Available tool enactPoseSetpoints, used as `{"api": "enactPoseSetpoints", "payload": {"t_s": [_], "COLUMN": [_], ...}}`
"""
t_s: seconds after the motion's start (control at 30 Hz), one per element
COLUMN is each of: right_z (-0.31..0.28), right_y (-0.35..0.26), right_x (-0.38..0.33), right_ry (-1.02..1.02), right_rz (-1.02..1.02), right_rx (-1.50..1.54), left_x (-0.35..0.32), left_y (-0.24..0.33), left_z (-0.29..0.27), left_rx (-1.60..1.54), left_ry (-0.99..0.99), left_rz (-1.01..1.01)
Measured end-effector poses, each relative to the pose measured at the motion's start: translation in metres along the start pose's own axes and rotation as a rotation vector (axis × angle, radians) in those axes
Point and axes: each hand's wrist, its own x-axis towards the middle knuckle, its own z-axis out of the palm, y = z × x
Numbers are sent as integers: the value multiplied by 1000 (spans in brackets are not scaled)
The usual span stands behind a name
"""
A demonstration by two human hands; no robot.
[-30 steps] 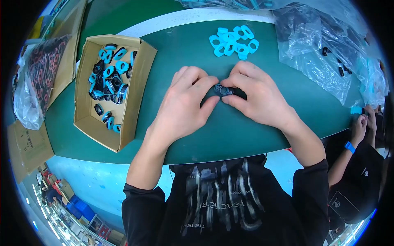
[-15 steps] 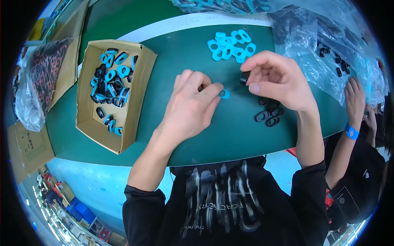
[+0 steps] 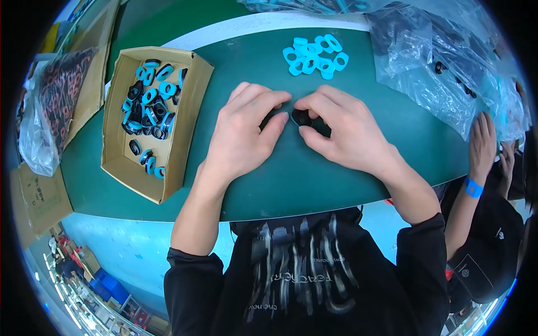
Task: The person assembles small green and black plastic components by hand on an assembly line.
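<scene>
My right hand (image 3: 347, 126) pinches a small black oval ring (image 3: 302, 116) between thumb and fingers, low over the green table. A sliver of teal shows along the ring's left edge. Close to that edge is my left hand (image 3: 244, 131), its thumb and forefinger apart with nothing visible between them. Beyond both hands lies a loose pile of teal oval rings (image 3: 310, 64). At the left, a cardboard tray (image 3: 193, 106) holds many black-and-teal rings (image 3: 150, 98) put together as pairs.
Clear plastic bags (image 3: 414, 78) with some black parts spread over the far right. A co-worker's hand (image 3: 483, 143) with a blue wristband rests beside them. Left of the tray stand a bag of dark red-patterned parts (image 3: 56, 103) and a cardboard box (image 3: 39, 193).
My right hand has come left and down to my left hand, bringing a black ring. The teal piece under my left fingers and the loose black rings are now mostly hidden.
</scene>
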Motion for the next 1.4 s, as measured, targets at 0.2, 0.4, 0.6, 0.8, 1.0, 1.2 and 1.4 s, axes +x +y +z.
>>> {"api": "enactPoseSetpoints", "payload": {"t_s": [0.2,0.4,0.6,0.8,1.0,1.2,1.4], "right_z": [-3,-8,-39,-20,-25,-22,-17], "right_y": [0,10,41,46,35,31,32], "right_x": [-2,-1,11,6,3,2,5], "right_ry": [-8,31,231,154,61,-22,63], "right_rz": [-15,-52,117,64,41,-36,-92], "right_rx": [-111,-40,-77,-188,-173,-139,-134], "left_x": [-1,1,1,2,2,4,6], "left_y": [3,5,13,7,8,9,11], "left_z": [0,0,3,2,-2,-7,0], "left_rx": [-45,-13,141,87,101,91,121], "left_ry": [-38,-94,-175,-174,-193,-243,-218], "left_rz": [49,21,146,91,70,44,49]}}
